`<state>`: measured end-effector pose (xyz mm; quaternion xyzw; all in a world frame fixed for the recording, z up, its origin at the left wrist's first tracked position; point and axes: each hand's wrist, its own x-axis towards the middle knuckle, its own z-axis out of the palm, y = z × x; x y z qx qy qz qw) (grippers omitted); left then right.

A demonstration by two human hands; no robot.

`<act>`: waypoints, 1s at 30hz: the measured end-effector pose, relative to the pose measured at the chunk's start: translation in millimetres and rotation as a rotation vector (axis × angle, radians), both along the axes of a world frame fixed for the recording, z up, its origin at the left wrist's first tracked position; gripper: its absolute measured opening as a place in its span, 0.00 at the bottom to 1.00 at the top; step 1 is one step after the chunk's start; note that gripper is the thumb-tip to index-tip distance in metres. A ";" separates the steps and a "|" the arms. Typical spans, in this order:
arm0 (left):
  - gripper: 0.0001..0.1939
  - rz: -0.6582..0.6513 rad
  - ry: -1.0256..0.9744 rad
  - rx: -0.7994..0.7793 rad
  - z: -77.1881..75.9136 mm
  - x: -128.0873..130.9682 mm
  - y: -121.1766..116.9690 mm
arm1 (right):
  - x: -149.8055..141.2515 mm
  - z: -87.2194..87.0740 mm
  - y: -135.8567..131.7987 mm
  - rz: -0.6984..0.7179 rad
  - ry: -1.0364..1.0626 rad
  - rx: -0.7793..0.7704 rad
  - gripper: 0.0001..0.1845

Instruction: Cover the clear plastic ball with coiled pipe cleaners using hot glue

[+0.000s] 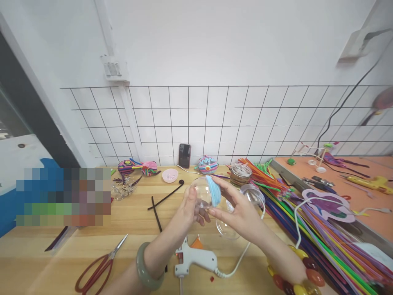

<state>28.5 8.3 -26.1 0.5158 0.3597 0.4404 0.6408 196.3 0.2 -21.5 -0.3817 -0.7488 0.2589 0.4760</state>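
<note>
Between my two hands I hold a clear plastic ball (202, 191) above the wooden table (129, 246). Its right side is covered with rows of light blue fuzzy pipe cleaner (215, 191). My left hand (190, 207) grips the bare clear side, thumb in front and fingers curled beneath. On the blue side, my right hand (241, 211) closes with its fingers over the top and its thumb below. Under my wrists lies a white hot glue gun (198, 260), its cord running right. Clear half shells (227, 229) rest behind my right hand, partly hidden by it.
Red-handled scissors (100, 266) lie front left, near black pipe cleaners (156, 215). Along the back stand a phone (184, 155), a pink dish (170, 175) and a decorated ball (208, 164). Coloured pipe cleaners (310, 233) spread across the right. A yellow glue gun (373, 184) lies on the orange surface.
</note>
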 end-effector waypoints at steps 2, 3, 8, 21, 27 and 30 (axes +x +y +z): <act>0.49 -0.036 -0.041 -0.014 3.1 0.5 -3.0 | -1.3 -0.7 -0.9 -0.011 0.002 -0.031 0.39; 0.50 -0.047 -0.060 -0.015 4.7 0.8 -4.6 | -2.1 -1.8 -1.1 -0.026 0.000 -0.031 0.41; 0.52 -0.107 -0.095 -0.045 8.0 3.8 -9.6 | -2.8 -5.6 0.1 -0.122 -0.040 0.041 0.43; 0.37 -0.043 0.221 0.250 17.4 -22.1 -4.9 | 16.2 9.6 -4.1 0.039 -0.044 -0.050 0.37; 0.42 -0.218 0.047 0.313 22.6 -29.8 -6.3 | 21.3 8.0 -7.6 0.159 -0.103 -0.013 0.42; 0.37 -0.262 0.030 0.347 24.0 -29.5 -7.6 | 21.5 9.0 -8.8 0.196 -0.108 -0.045 0.43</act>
